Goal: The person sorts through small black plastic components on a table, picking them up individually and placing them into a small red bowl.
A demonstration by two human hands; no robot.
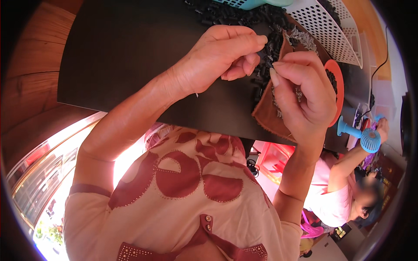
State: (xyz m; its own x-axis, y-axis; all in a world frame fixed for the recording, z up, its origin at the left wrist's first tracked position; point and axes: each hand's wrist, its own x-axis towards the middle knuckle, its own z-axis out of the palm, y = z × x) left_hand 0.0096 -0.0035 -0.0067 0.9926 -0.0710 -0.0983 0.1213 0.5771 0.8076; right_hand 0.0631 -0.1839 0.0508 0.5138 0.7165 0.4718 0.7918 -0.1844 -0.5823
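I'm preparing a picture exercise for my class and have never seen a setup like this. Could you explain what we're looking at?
There is no machine here: a person works with bare hands. The single picture comes from a wide fisheye camera on that person's head, looking down, so edges bend. Left in the picture is the person's left.

The left hand and right hand are raised over a dark table, fingertips drawn in. Anything pinched is too small to make out.

On the table lie small black pieces and a brown cloth with silvery coils on it. Around the far and right sides are a teal basket, a white perforated basket and an orange-red dish. Another person is at the right.
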